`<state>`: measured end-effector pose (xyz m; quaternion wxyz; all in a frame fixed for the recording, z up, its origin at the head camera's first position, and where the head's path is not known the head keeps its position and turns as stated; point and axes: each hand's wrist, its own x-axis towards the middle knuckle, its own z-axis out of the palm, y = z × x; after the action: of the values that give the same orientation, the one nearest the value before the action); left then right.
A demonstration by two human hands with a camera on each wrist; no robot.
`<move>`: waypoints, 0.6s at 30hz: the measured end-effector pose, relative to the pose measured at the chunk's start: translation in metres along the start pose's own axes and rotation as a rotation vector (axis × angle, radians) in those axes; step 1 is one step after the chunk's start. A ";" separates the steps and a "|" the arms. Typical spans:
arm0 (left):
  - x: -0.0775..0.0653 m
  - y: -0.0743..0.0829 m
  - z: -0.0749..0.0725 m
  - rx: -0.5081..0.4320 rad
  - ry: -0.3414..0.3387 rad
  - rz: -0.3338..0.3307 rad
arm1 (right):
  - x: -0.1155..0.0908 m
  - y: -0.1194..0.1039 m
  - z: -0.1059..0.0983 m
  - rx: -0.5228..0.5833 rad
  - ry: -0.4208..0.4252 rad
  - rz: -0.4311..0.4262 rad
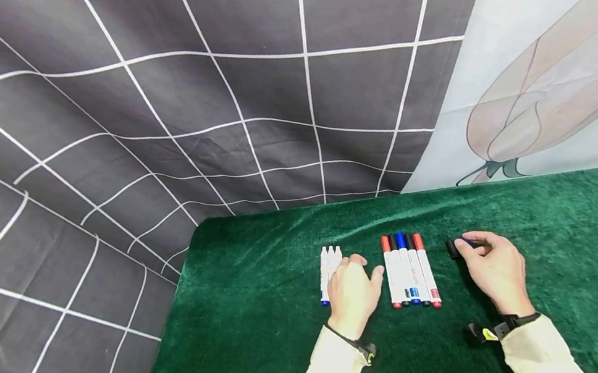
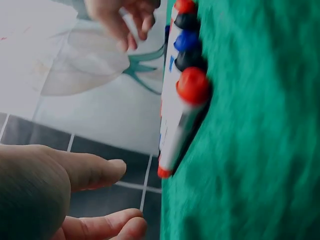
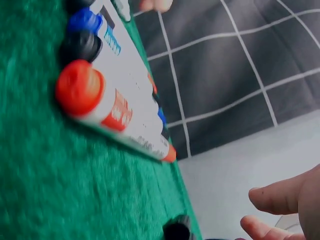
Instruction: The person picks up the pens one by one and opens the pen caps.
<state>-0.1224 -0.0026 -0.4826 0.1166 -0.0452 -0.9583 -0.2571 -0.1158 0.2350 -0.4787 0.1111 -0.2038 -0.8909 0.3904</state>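
In the head view, my left hand (image 1: pixel 353 292) lies over the lower part of a group of white markers (image 1: pixel 325 270) with bare white tips; one blue end shows, and the hand hides the rest. Its thumb and fingers are spread apart in the left wrist view. My right hand (image 1: pixel 495 265) is at a small group of marker caps (image 1: pixel 453 249) on the right, black ones and a bit of blue showing. In the right wrist view a gap shows between its thumb and finger, and a black cap (image 3: pixel 177 229) stands just beyond the fingertips.
Between the hands lies a tight row of capped whiteboard markers (image 1: pixel 411 269) in red, black and blue, caps pointing away from me. Green plush cloth (image 1: pixel 249 329) covers the table. Grey gridded fabric (image 1: pixel 265 91) and a white printed curtain (image 1: pixel 541 57) hang behind it.
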 end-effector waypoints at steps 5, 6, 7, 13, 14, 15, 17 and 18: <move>-0.004 0.006 0.005 0.001 -0.090 0.014 | -0.006 -0.008 0.006 0.013 0.019 -0.073; -0.004 0.007 0.006 0.004 -0.101 0.013 | -0.007 -0.009 0.008 0.016 0.019 -0.083; -0.005 0.007 0.007 0.005 -0.111 0.013 | -0.009 -0.010 0.009 0.017 0.018 -0.089; -0.008 0.010 0.010 0.024 -0.159 0.025 | -0.015 -0.017 0.016 0.030 0.021 -0.149; -0.008 0.010 0.010 0.033 -0.168 0.027 | -0.016 -0.018 0.016 0.032 0.023 -0.161; -0.009 0.010 0.011 0.040 -0.175 0.029 | -0.017 -0.018 0.017 0.033 0.024 -0.170; -0.009 0.011 0.011 0.055 -0.188 0.033 | -0.019 -0.019 0.018 0.034 0.024 -0.183; -0.009 0.011 0.011 0.059 -0.192 0.033 | -0.019 -0.019 0.018 0.034 0.021 -0.186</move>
<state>-0.1142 0.0123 -0.4890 0.0294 -0.0818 -0.9713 -0.2214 -0.1105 0.2027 -0.4771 0.1597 -0.1225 -0.8981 0.3911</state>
